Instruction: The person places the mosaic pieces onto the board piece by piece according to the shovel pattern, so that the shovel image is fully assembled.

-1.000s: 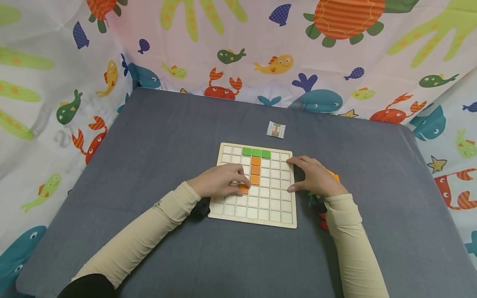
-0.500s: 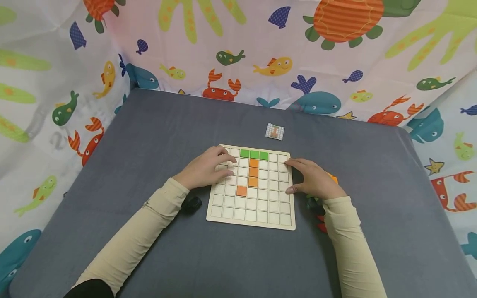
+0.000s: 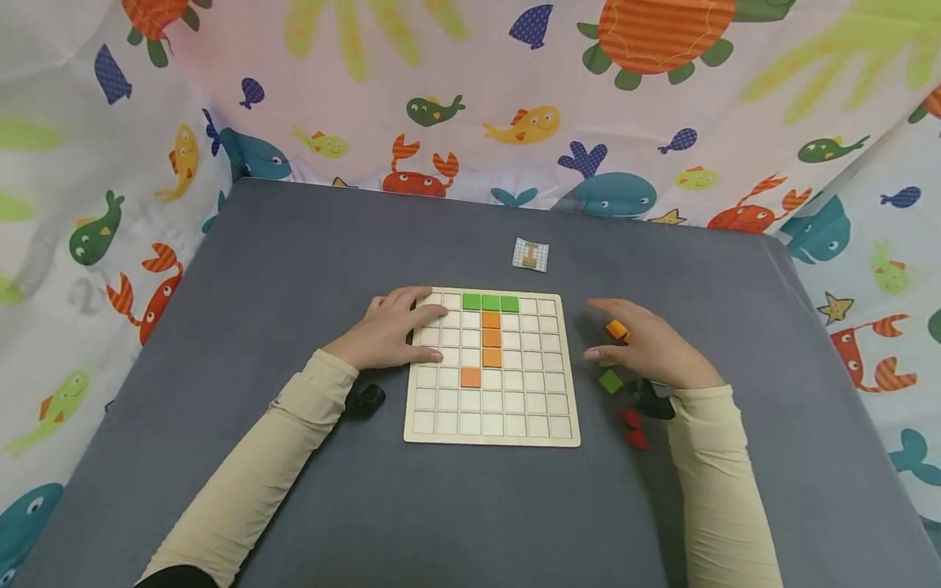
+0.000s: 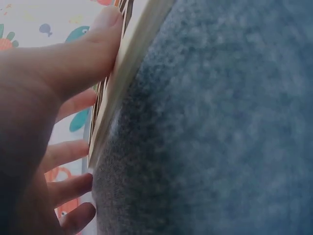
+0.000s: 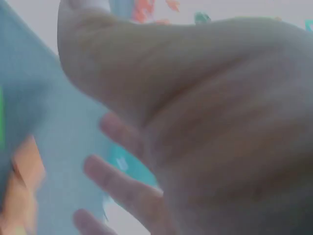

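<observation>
A wooden grid board (image 3: 515, 403) lies on the grey table in the head view. Three green tiles (image 3: 490, 303) fill part of its top row, with three orange tiles (image 3: 492, 338) in a column below the middle one. Another orange tile (image 3: 470, 376) sits one column left and one row lower. My left hand (image 3: 390, 331) rests on the board's left edge, thumb and fingers spread; the left wrist view shows the thumb (image 4: 93, 51) against the board's rim. Off the board's right side, my right hand (image 3: 650, 343) hovers with fingers extended and holds nothing visible.
Loose orange pieces (image 3: 617, 329), green pieces (image 3: 611, 380) and red pieces (image 3: 635, 439) lie near the right hand, partly hidden by it. A small patterned card (image 3: 530, 255) lies beyond the board. Printed fabric (image 3: 470, 65) walls the table's back and sides.
The left hand has left the lower orange tile and moved to the board's left edge. My right hand has let go of the right edge and moved right, over the loose pieces.
</observation>
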{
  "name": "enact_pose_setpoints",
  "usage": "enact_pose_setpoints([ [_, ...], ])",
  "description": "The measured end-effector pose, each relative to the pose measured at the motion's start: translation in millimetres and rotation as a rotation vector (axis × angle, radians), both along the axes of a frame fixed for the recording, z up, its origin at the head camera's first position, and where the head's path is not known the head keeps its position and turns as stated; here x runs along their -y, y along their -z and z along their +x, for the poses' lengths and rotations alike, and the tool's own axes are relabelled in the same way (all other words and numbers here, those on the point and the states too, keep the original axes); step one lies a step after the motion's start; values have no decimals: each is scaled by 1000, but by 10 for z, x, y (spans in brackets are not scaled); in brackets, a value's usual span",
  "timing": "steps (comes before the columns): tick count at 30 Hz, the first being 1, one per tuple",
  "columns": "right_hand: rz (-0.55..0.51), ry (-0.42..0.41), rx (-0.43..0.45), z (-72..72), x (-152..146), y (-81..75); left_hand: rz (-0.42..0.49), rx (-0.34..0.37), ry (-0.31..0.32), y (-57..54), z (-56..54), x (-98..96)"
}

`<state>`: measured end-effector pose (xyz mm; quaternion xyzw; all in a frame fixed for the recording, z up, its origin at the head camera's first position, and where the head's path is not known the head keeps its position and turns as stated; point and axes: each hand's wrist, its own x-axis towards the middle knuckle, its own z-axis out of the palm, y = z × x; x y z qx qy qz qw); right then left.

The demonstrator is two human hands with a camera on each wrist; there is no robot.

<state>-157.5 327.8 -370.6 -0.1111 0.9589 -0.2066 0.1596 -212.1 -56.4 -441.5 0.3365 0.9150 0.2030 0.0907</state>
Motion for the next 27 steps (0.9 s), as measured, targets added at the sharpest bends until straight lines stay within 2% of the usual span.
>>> enact_pose_setpoints([
  [5,25,115,5,172,-407,-157,11,6,6,16,59,26],
  [10,61,185,-21,248,-691,-157,10,-5,23,47,41,18],
  [13,75,192,-32,211,-744,-110,1,-19,17,46,13,20],
  [20,62,162,30,68,-693,79,15,-19,14,29,0,44],
  [27,90,124,-18,56,-674,179,31,-13,23,40,0,3],
])
